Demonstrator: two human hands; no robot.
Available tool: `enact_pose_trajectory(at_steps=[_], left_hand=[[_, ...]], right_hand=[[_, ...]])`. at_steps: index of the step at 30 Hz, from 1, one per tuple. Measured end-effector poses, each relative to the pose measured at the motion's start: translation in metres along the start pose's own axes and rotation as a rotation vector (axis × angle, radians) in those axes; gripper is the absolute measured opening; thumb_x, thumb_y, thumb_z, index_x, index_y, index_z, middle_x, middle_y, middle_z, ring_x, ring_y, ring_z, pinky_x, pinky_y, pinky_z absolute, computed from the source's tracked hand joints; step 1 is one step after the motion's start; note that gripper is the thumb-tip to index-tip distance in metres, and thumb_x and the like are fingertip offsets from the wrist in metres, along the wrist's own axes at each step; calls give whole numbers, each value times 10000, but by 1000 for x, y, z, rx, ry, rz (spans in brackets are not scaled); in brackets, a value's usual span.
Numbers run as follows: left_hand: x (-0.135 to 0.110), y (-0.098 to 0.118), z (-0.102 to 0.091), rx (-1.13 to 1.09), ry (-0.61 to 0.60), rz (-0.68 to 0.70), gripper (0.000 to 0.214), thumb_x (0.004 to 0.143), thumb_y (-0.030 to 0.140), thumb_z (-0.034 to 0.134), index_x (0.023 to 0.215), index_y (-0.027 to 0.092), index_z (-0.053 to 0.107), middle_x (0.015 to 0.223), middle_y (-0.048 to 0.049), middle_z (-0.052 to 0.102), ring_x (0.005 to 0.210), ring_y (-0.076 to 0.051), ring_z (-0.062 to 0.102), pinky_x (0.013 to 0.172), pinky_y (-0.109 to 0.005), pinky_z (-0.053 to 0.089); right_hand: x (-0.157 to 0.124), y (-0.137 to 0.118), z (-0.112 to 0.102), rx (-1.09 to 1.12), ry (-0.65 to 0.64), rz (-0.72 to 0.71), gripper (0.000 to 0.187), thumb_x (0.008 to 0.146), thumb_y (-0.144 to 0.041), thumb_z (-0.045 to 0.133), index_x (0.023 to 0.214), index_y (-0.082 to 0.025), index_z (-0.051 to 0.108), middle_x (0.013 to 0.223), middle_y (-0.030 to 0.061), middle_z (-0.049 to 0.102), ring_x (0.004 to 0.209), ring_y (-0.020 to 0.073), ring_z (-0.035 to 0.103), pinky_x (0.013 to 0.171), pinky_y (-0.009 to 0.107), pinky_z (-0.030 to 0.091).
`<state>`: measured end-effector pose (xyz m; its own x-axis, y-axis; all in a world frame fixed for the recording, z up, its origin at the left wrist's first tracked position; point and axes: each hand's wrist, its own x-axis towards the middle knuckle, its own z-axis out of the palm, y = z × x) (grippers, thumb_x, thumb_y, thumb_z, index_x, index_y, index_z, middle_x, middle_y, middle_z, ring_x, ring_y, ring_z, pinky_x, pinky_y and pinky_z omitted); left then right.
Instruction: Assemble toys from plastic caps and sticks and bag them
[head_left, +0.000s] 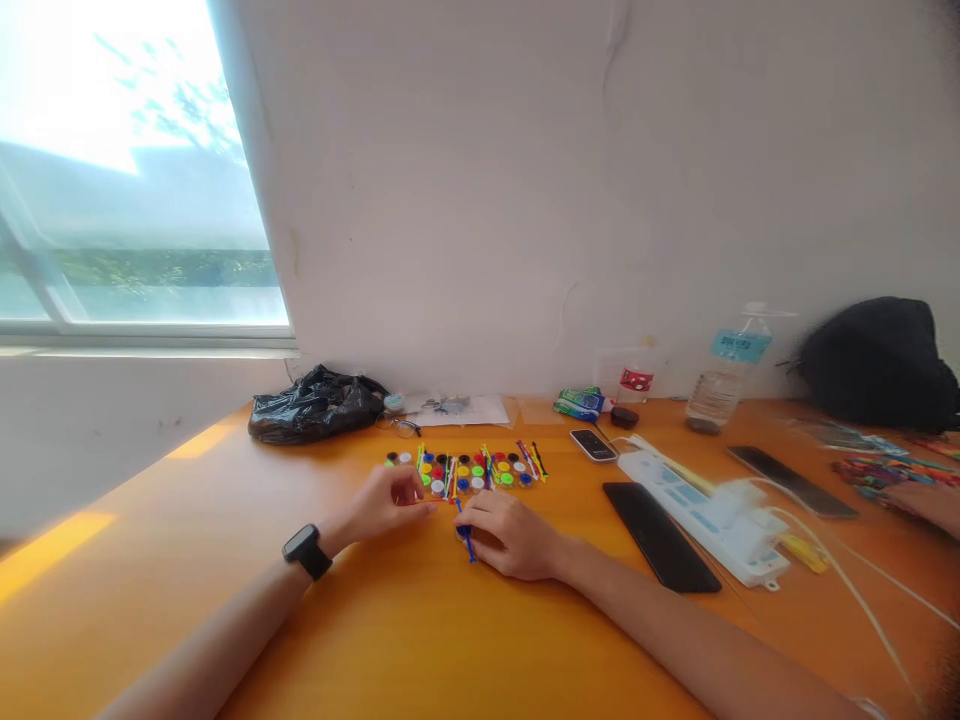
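Note:
My right hand [517, 535] rests low over the table with its fingers closed on a thin blue plastic stick [471, 548] with knobbed ends. A dark blue round piece seems to sit against the stick under the fingertips, mostly hidden. To its left, my left hand [386, 502] is curled near the tabletop, thumb and forefinger apart, with nothing visible between them. Just beyond both hands lie rows of small coloured discs [478, 484] in white, blue, yellow, red, green and black. Among these are bundles of thin coloured sticks [534, 460].
A black plastic bag [319, 405] lies at the back left, beside papers [457, 408]. Toward the right are a black phone [660, 535], a white power strip [697, 510] with cables, a water bottle [724, 375] and a cola bottle [631, 395]. Another person's hand [926, 500] touches coloured pieces.

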<state>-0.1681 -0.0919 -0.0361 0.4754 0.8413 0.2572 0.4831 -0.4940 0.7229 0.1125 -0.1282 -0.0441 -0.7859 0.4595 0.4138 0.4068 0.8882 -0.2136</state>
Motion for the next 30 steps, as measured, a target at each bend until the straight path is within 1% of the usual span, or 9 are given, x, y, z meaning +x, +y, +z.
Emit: enact_pose_trajectory(at_steps=[3,5,9,12,16,19,22,27,30], left_hand=[[0,9,20,18,27,-19,436,831,590,730,771,177,604,548,43,494,510,-92,388,483,-222,265],[-2,15,27,2,22,6,412,878,583,685,866,175,632,539,55,485,498,-90,390,475,-214,251],[-6,23,26,-204,-74,6,382,967,541,575,1010,166,632,582,39,569,485,-101,506,477,-204,342],[-6,21,22,-338,-132,-1,322,941,459,626,1056,159,635,680,-2,670,536,-121,589,532,-224,439],[-6,19,21,-357,-189,83,188,876,313,708,954,144,682,871,-73,744,749,-157,668,658,-237,475],[-6,21,21,-317,-185,98,127,859,254,699,912,139,698,903,-80,751,784,-162,667,667,-235,463],[-6,20,20,-236,-81,86,83,848,222,674,873,145,695,819,-48,732,702,-136,620,626,-226,434],[1,6,12,-53,308,94,147,902,308,635,862,173,679,755,-10,682,621,-117,529,572,-231,387],[6,-9,1,46,489,55,152,922,324,603,905,194,679,832,-16,706,682,-141,576,600,-250,416]], right_hand=[[0,1,1,-22,0,-2,206,939,-182,560,1126,-209,642,1034,80,683,949,219,605,851,333,459],[0,1,1,-36,1,-3,189,946,-197,553,1112,-206,644,1005,76,678,929,217,600,825,326,452],[0,0,1,-42,11,1,191,943,-207,558,1114,-204,643,977,70,677,904,215,602,799,322,443],[0,-2,1,-5,40,5,247,943,-220,568,1184,-206,621,1029,77,699,937,223,619,825,330,451],[0,-3,1,39,60,-8,330,930,-222,579,1260,-212,590,1107,84,709,988,232,631,854,335,460],[0,-3,0,19,35,-10,343,904,-202,575,1245,-205,613,1046,84,697,940,230,621,817,329,458],[0,-5,-5,25,-11,-10,333,891,-228,596,1220,-209,641,1049,83,679,944,223,612,836,327,456],[0,-9,-13,77,-61,-11,536,836,-572,721,1211,-197,648,1081,90,667,950,233,604,876,346,454],[1,-11,-14,62,-86,9,385,877,-513,689,1094,-197,659,1032,77,664,901,211,593,833,322,442]])
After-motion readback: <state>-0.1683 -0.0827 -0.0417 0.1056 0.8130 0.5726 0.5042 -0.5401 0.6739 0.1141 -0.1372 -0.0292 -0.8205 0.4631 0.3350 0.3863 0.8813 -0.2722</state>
